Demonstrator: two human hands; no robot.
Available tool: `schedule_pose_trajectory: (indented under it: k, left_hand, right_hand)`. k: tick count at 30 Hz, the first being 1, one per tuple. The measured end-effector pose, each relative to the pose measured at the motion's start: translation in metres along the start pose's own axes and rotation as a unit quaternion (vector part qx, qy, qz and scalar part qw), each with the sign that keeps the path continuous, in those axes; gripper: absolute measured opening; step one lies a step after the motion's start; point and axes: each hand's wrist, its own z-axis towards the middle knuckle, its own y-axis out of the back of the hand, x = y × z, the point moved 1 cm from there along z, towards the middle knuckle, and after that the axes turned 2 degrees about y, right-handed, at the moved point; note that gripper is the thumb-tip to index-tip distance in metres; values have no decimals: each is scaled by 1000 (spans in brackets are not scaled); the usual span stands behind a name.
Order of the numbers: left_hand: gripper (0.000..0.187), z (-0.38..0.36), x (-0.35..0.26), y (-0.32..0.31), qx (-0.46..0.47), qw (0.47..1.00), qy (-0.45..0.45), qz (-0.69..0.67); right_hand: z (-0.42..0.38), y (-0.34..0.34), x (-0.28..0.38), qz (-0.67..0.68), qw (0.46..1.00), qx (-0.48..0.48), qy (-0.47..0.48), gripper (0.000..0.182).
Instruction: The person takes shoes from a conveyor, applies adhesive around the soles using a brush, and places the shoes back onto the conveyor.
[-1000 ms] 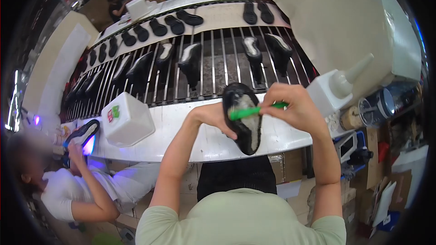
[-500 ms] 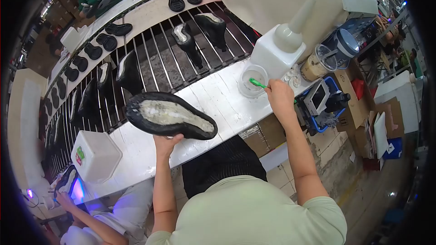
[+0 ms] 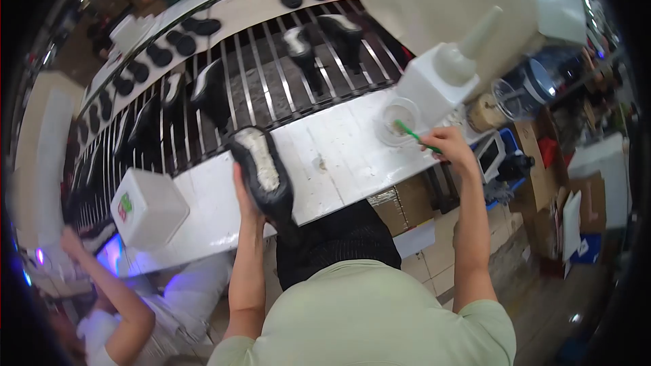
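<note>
My left hand (image 3: pixel 248 198) is closed round the side of a black shoe upper (image 3: pixel 279 198), held bottom up over the front edge of the white bench. A pale, rough patch covers the middle of its underside. My right hand (image 3: pixel 453 149) pinches a thin green-handled brush (image 3: pixel 426 144). The brush's tip reaches into a clear plastic cup (image 3: pixel 384 137) on the bench. Right behind the cup stands a white squeeze bottle (image 3: pixel 428 83) with a long nozzle.
Black uppers (image 3: pixel 209 95) rest on a metal-rod conveyor (image 3: pixel 268 105), with black soles (image 3: pixel 159 55) on the ledge beyond. A white box (image 3: pixel 150 207) stands left on the bench (image 3: pixel 325 156). A drink cup (image 3: pixel 485 112) is at right. A person's arm (image 3: pixel 112 285) is at lower left.
The shoe upper has turned from lying crosswise to pointing lengthwise towards me. My right hand stays by the cup with the brush. The view has shifted, and the person at lower left raised an arm.
</note>
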Motion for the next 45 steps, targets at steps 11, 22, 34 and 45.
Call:
schedule_pose_trajectory:
  k: [11, 22, 34, 45]
  left_hand:
    - [68, -27, 15, -67, -42, 990, 120, 66]
    - [63, -43, -8, -112, 28, 976, 36, 212]
    - [58, -45, -14, -122, 89, 939, -84, 321]
    - [77, -48, -16, -126, 69, 749, -178, 634]
  right_hand:
    - [-26, -46, 83, 114, 956, 77, 258, 15]
    - [-31, -108, 149, -37, 924, 203, 322, 13]
    - [-61, -125, 140, -77, 853, 33, 516, 15]
    - [-30, -123, 164, -22, 886, -51, 461, 13]
